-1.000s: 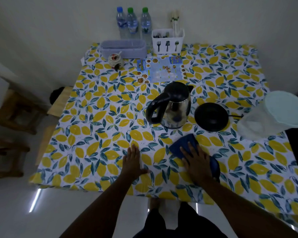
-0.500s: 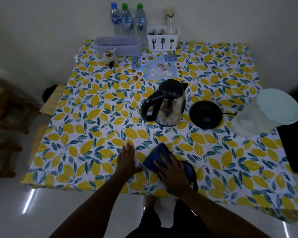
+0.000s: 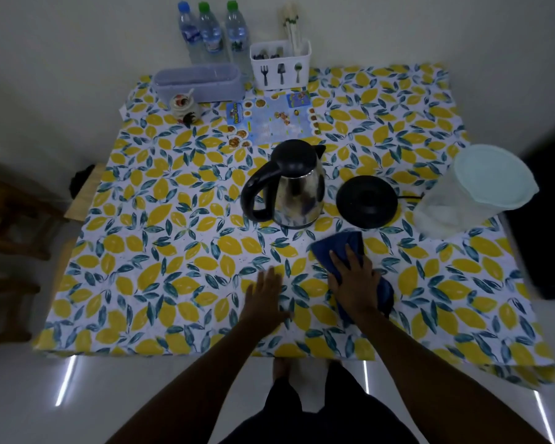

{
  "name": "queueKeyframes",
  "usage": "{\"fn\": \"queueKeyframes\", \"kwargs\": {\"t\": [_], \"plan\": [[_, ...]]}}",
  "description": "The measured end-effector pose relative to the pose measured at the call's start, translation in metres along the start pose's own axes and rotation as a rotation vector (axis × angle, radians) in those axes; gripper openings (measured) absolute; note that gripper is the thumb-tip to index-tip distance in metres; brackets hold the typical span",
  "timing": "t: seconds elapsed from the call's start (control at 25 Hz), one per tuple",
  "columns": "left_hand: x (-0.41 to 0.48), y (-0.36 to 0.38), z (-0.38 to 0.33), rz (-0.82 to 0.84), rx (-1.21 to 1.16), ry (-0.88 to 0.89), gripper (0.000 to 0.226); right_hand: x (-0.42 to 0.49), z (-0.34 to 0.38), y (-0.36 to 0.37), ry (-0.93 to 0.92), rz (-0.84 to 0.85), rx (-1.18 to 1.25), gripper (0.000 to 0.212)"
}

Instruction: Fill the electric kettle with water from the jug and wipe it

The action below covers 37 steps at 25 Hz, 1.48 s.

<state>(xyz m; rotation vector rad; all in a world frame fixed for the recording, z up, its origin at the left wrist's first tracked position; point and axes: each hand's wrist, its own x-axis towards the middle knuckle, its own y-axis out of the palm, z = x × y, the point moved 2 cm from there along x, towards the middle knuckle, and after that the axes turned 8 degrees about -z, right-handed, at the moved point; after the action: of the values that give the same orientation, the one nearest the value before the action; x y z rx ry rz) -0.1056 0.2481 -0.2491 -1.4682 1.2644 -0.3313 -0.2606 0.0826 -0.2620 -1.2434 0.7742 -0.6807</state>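
A steel electric kettle with a black lid and handle stands at the middle of the lemon-print table, off its round black base, which lies just to its right. Further right stands a translucent jug with a pale lid. A dark blue cloth lies on the table in front of the base. My right hand presses flat on the cloth, fingers spread. To its left, my left hand rests flat on the tablecloth, holding nothing.
At the far edge by the wall stand three water bottles, a white cutlery holder, a lidded grey box, a small jar and a printed menu sheet. Wooden stools stand to the left of the table.
My right hand has slid the blue cloth toward me and left, then back away and right toward the base. My left hand has stayed flat on the table.
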Motion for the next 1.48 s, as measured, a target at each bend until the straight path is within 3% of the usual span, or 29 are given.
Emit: {"fn": "queueKeyframes", "kwargs": {"t": [0.16, 0.32, 0.4, 0.56, 0.76, 1.0, 1.32, 1.48], "plan": [[0.001, 0.014, -0.034, 0.008, 0.025, -0.011, 0.087, -0.054, -0.031, 0.001, -0.057, -0.031, 0.019, 0.048], [0.012, 0.020, -0.066, 0.010, 0.073, 0.113, 0.081, -0.074, -0.103, -0.010, 0.181, -0.159, 0.057, 0.046], [0.020, 0.025, -0.084, 0.016, 0.095, 0.157, 0.080, -0.071, -0.129, -0.020, 0.294, -0.186, 0.060, 0.055], [0.035, 0.032, -0.120, 0.021, 0.085, 0.213, 0.078, -0.067, -0.144, -0.012, 0.257, -0.099, 0.013, 0.082], [0.039, 0.034, -0.132, -0.021, 0.085, 0.197, 0.076, -0.065, -0.147, -0.012, 0.248, -0.099, 0.056, 0.079], [0.038, 0.003, -0.122, -0.280, -0.019, 0.148, 0.066, -0.038, -0.116, -0.037, -0.048, -0.272, 0.238, 0.048], [0.035, -0.095, -0.073, -0.825, -0.276, 0.023, 0.043, 0.065, 0.006, -0.127, -0.354, -0.394, 0.484, 0.062], [0.044, -0.142, -0.045, -0.932, -0.365, -0.093, 0.051, 0.107, 0.058, -0.155, -0.497, -0.356, 0.386, 0.084]]}}
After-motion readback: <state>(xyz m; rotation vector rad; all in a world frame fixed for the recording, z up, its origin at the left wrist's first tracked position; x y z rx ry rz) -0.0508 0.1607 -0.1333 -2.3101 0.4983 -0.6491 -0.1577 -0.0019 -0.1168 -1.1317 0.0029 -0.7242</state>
